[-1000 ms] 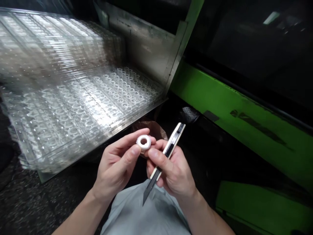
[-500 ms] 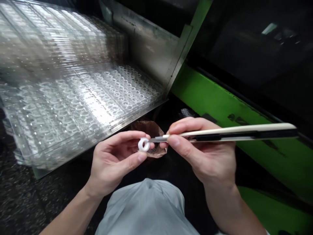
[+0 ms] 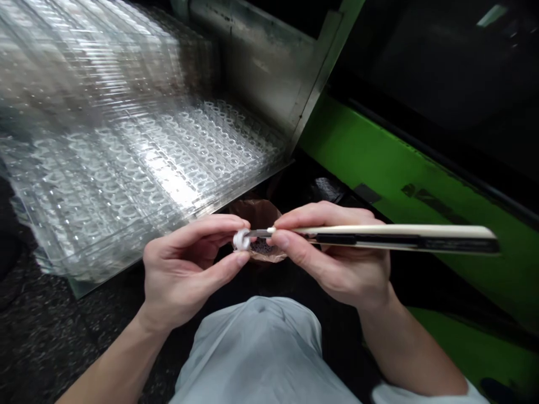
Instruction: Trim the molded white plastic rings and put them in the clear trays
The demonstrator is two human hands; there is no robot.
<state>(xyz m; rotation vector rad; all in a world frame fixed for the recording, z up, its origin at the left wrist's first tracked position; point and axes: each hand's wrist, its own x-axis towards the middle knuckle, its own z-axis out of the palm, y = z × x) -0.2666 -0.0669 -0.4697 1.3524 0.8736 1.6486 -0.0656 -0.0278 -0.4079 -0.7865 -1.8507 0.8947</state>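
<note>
A green machine (image 3: 379, 163) slants along the right. Stacked clear plastic trays (image 3: 202, 151) fill the left, their rows of round hollows facing up. In front, the right hand (image 3: 337, 269) has its grip closed around a craft knife (image 3: 396, 230), pinched near the blade, probably for fine control. The left hand's (image 3: 185, 269) grip is narrowed on a small white ring (image 3: 241, 240), fingertips above and thumb below, seemingly leaving its right side free for the blade. Whether the tip enters the hole is unclear. A brown bag (image 3: 256, 210) sits beneath, perhaps to catch scraps.
</note>
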